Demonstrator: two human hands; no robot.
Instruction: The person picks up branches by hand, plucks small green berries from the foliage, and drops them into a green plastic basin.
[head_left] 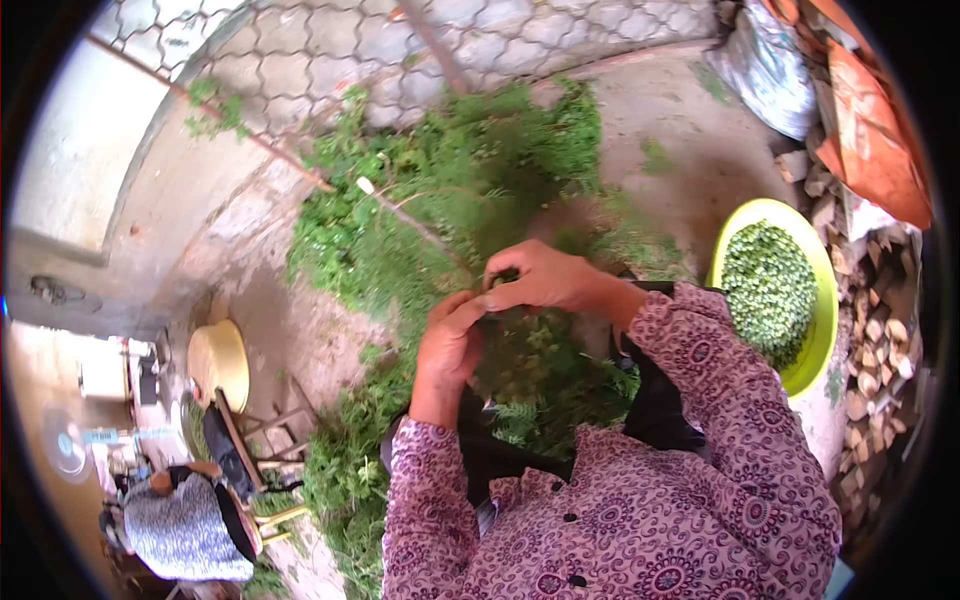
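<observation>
My left hand (pixel 447 345) is closed, its thumb and fingers pinched together beside my right thumb. Whatever lies between the left fingertips is too small or hidden to name. My right hand (pixel 540 278) is curled with thumb and fingers close together at the end of a leafy branch (pixel 418 228). That branch has a pale cut end and runs from the upper left down to my fingers. Blurred dark foliage (pixel 510 165) shows above my hands, and more leafy greens (pixel 545 375) lie below them over my lap.
A heap of cut greens (pixel 350 240) spreads over the ground ahead and to the left. On the right stand a yellow-green basin (pixel 829 310) of small green pieces (pixel 768 285) and stacked firewood (pixel 870 360). At lower left are another person (pixel 185 525) and a yellow tub (pixel 225 362).
</observation>
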